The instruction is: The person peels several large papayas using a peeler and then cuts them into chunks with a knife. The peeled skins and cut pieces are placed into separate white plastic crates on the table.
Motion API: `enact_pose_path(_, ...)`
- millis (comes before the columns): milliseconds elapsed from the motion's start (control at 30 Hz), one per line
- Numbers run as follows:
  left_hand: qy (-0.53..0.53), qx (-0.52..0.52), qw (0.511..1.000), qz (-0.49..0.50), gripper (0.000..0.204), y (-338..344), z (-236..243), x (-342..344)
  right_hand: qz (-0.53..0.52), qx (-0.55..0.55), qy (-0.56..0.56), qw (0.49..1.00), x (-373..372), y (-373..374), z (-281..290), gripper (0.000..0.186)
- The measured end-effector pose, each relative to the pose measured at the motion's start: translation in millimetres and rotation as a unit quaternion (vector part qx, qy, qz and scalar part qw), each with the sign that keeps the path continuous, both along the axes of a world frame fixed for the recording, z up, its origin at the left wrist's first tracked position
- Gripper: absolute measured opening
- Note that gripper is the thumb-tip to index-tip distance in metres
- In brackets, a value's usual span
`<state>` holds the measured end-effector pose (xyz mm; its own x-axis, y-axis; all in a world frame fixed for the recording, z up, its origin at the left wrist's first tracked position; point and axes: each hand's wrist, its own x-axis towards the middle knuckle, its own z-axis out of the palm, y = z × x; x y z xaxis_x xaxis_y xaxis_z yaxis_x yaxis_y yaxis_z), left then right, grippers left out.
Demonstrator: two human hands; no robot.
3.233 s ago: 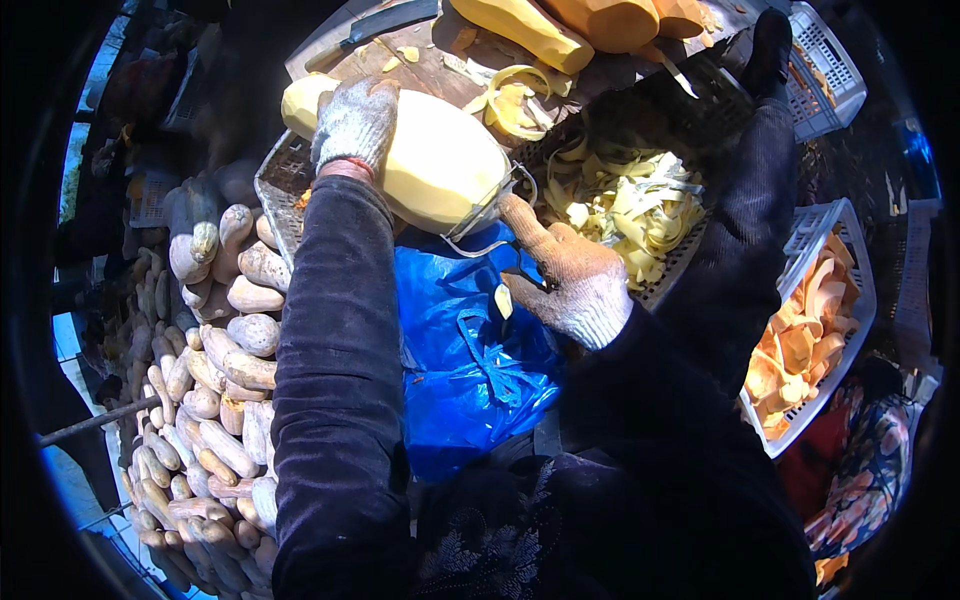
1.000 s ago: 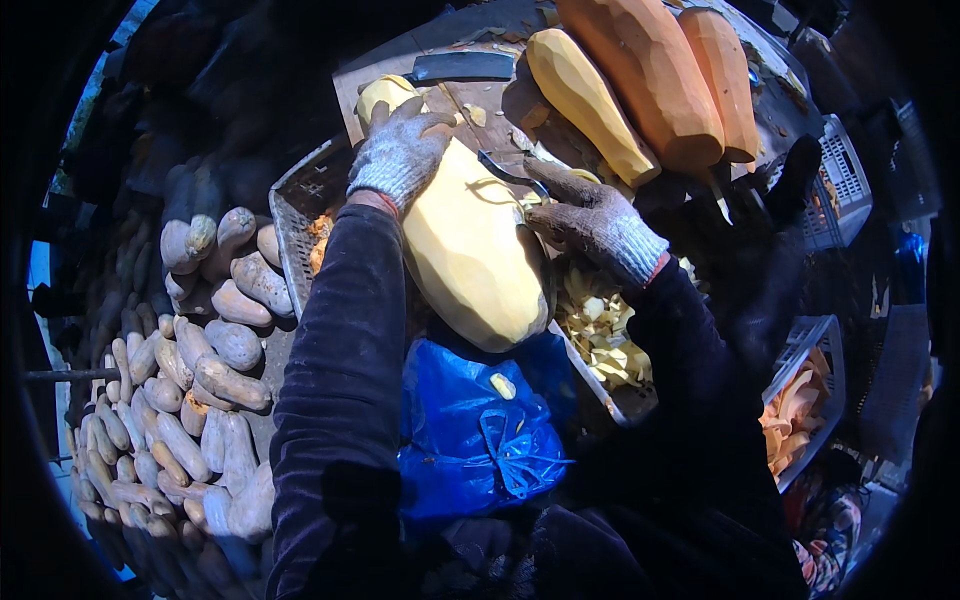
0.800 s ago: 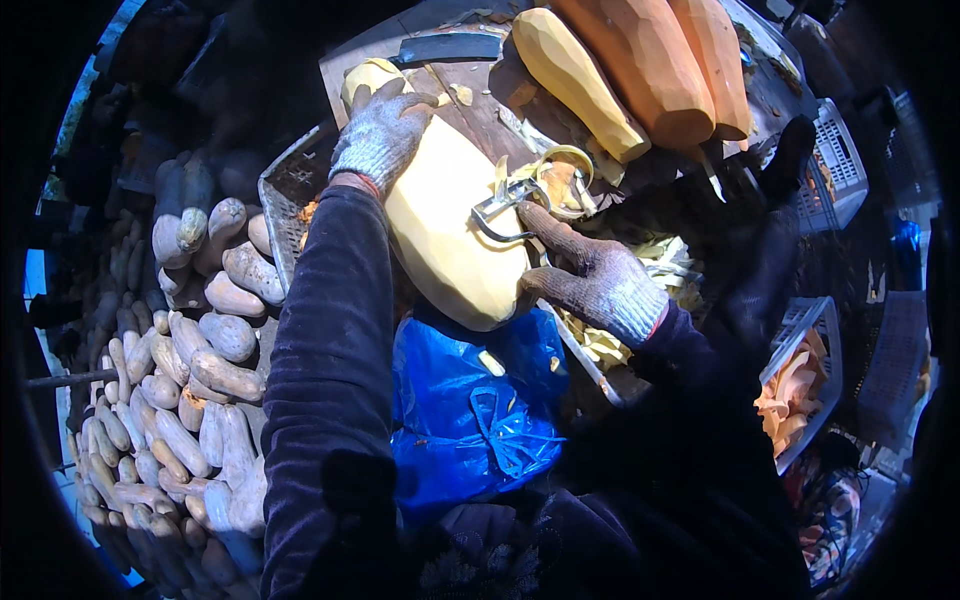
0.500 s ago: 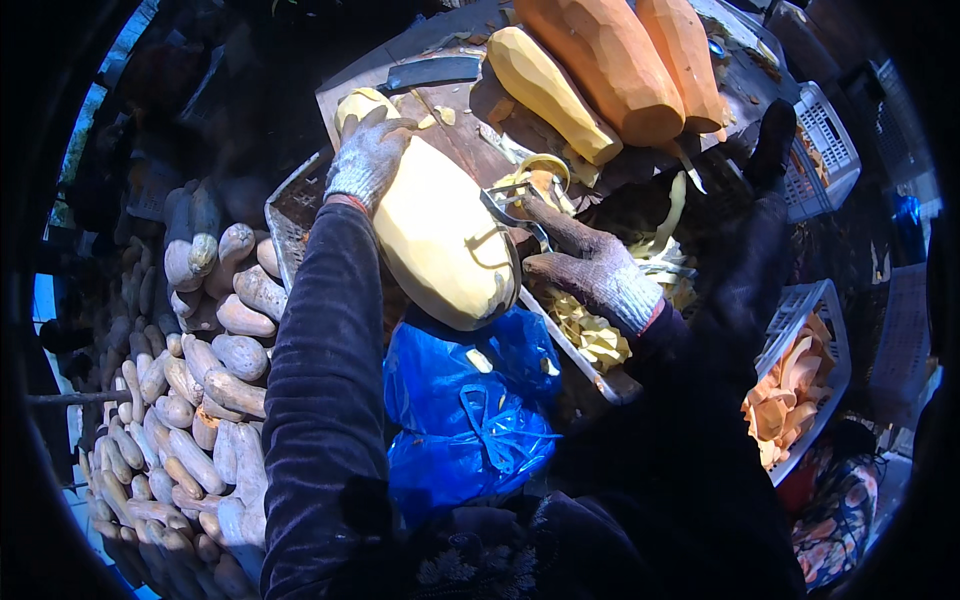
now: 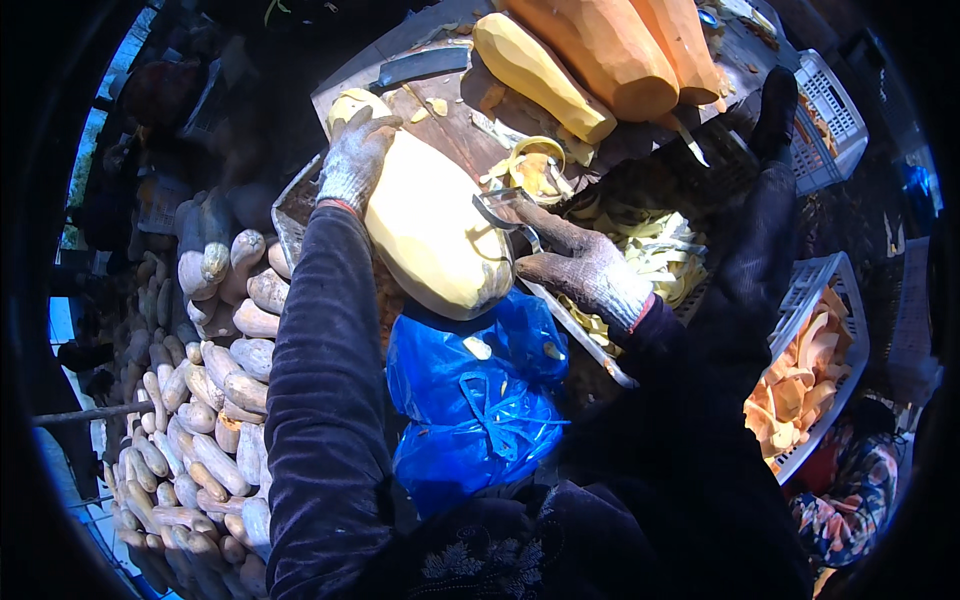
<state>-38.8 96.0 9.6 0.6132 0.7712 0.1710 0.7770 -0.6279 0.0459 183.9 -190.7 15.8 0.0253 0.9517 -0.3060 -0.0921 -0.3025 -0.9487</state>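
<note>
A large pale yellow, mostly peeled squash (image 5: 430, 220) lies slanted above the tied blue plastic bag (image 5: 480, 420). My gloved left hand (image 5: 355, 160) grips its upper end. In my gloved right hand (image 5: 580, 270) is a metal peeler (image 5: 500, 210), held against the squash's lower right side, where a small dark patch of skin shows. Curled peel (image 5: 532, 165) lies just beyond the peeler on the wooden board (image 5: 445, 130). A dark knife (image 5: 420, 65) rests at the top, near peeled yellow (image 5: 540, 75) and orange squashes (image 5: 595, 45).
Below my right hand, a crate (image 5: 590, 340) holds pale peels (image 5: 650, 245). At right are crates (image 5: 845, 120) with orange peels (image 5: 790, 390) and a person in a floral sleeve (image 5: 840, 500). Unpeeled squashes (image 5: 215, 440) are piled at left beside a metal bar (image 5: 90, 415).
The pale squash went from lying crosswise to slanting lengthwise since the earliest frame. Lately my right hand and peeler have shifted slightly along its right side, with the whole view shifting a little.
</note>
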Motion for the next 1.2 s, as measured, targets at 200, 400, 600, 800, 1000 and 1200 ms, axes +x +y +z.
enact_pose_path(200, -0.064, -0.05, 0.997, 0.016, 0.036, -5, -7, 10, 0.04, -0.037, -0.009, 0.998, -11, -31, -39, 0.068)
enact_pose_path(400, 0.042, 0.002, 0.998, -0.049, 0.035, -10, 14, 0, 0.003, -0.005, 0.005, 1.0, -8, -70, -34, 0.072)
enact_pose_path(600, -0.044, -0.065, 0.997, -0.001, 0.036, -6, 1, 37, 0.068, 0.216, -0.13, 0.965, 22, 22, -59, 0.058)
enact_pose_path(800, -0.092, -0.106, 0.99, 0.019, 0.037, -10, 7, 8, 0.113, 0.049, -0.167, 0.978, -8, -110, -58, 0.07)
enact_pose_path(1000, 0.176, 0.031, 0.982, -0.067, 0.034, -4, 16, 24, 0.071, -0.053, -0.25, 0.964, -20, -33, 21, 0.072)
enact_pose_path(1200, 0.202, 0.006, 0.978, -0.052, 0.033, -15, 26, 44, 0.087, -0.031, -0.309, 0.946, -13, -116, -57, 0.069)
